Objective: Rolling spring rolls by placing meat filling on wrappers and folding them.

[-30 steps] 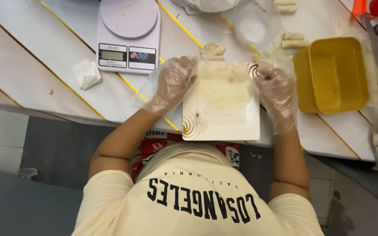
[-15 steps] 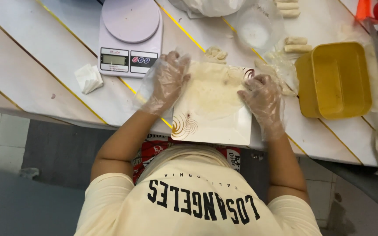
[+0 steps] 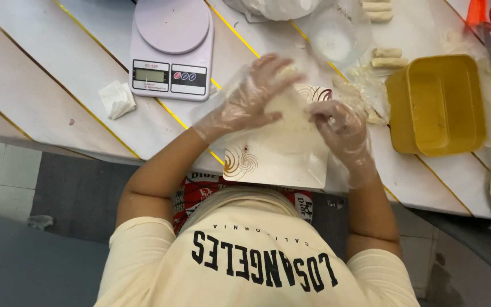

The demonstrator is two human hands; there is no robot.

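A white worktop with yellow lines (image 3: 41,85) carries a white digital kitchen scale (image 3: 171,48), a yellow plastic tub (image 3: 436,105) and a square white plate with brown swirls (image 3: 274,162). On the plate lies a thin pale wrapper sheet (image 3: 288,122); the gloved left hand (image 3: 248,96) presses on it with fingers spread, while the gloved right hand (image 3: 336,128) pinches its edge.

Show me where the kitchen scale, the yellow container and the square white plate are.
kitchen scale (image 3: 171,25): head view, on the middle of its round weighing platform.
yellow container (image 3: 436,108): head view, on its inside floor.
square white plate (image 3: 274,165): head view, on the bare near part beside the swirl pattern.
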